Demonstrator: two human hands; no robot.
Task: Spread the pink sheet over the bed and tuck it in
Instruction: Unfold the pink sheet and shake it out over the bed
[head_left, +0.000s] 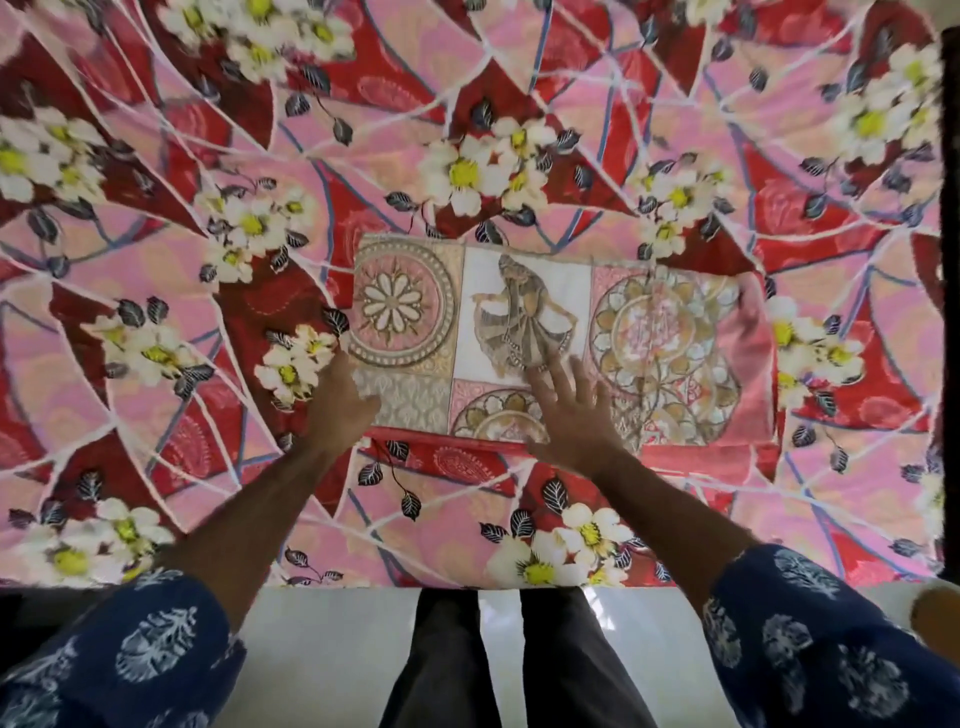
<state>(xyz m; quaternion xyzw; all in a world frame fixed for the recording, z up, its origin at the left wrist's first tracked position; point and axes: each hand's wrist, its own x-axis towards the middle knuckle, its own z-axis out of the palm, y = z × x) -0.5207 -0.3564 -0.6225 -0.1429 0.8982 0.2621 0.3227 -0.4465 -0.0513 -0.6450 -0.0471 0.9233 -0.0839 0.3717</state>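
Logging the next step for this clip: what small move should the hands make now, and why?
Probably take hold of the folded pink sheet by its near edge: it lies folded on the floral bedspread, with the left hand and right hand open over it.

1. Floral cover (208, 156): red and pink panels, white lines, white flowers with yellow centres, dark leaves. It is lying flat and filling the upper three quarters of the frame.
2. Glossy white floor (337, 649): it is showing along the bottom centre of the frame, below the cover's near edge.
3. Dark trousers (561, 665): two legs are standing on the floor at bottom centre.
4. Dark upright strip (950, 208): it is running down the right edge of the frame. Kind unclear.
5. Orange-brown rounded object (937, 618): it is sitting at the lower right edge, blurred and cut off.
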